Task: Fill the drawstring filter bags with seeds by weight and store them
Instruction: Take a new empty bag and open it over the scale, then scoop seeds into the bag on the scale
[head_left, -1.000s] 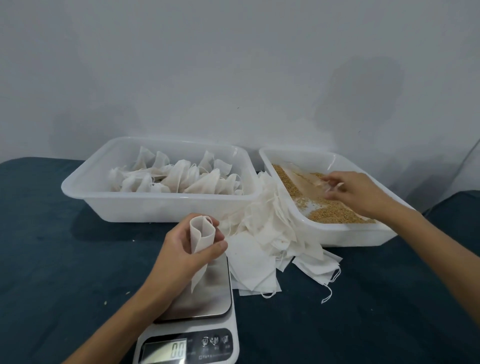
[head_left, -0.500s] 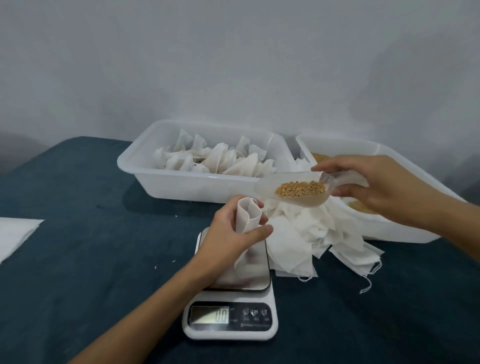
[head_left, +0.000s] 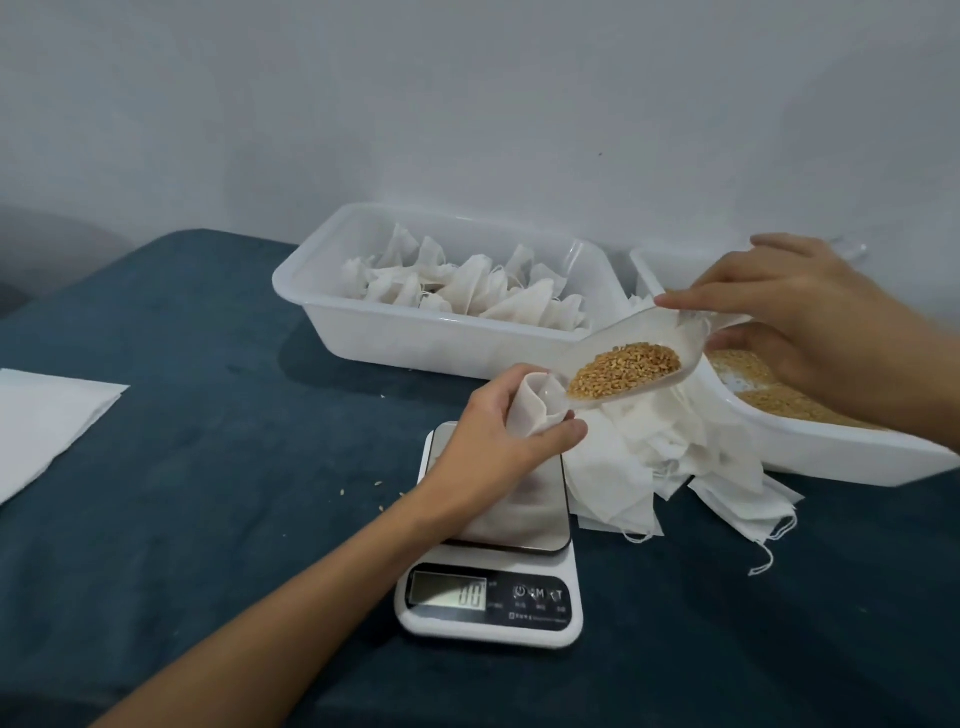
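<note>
My left hand (head_left: 493, 447) grips a white filter bag (head_left: 530, 410) with its mouth held open, above the steel platform of the kitchen scale (head_left: 493, 597). My right hand (head_left: 800, 322) holds a clear plastic scoop (head_left: 639, 358) by its handle. The scoop carries a heap of golden seeds (head_left: 623, 366), and its tip touches the bag's mouth. The scale's display shows zeros. A pile of empty drawstring bags (head_left: 675, 457) lies right of the scale. The right white tub (head_left: 831, 452) holds loose seeds. The left white tub (head_left: 415, 332) holds several filled, tied bags.
The tubs stand side by side against a pale wall on a dark teal cloth (head_left: 208, 467). A white sheet (head_left: 47, 421) lies at the left edge. A few spilled seeds (head_left: 379, 483) lie left of the scale.
My right hand lifted the scoop full of seeds out of the right tub and carried it left and down until its tip reached the open bag. The view shifted left and closer.
</note>
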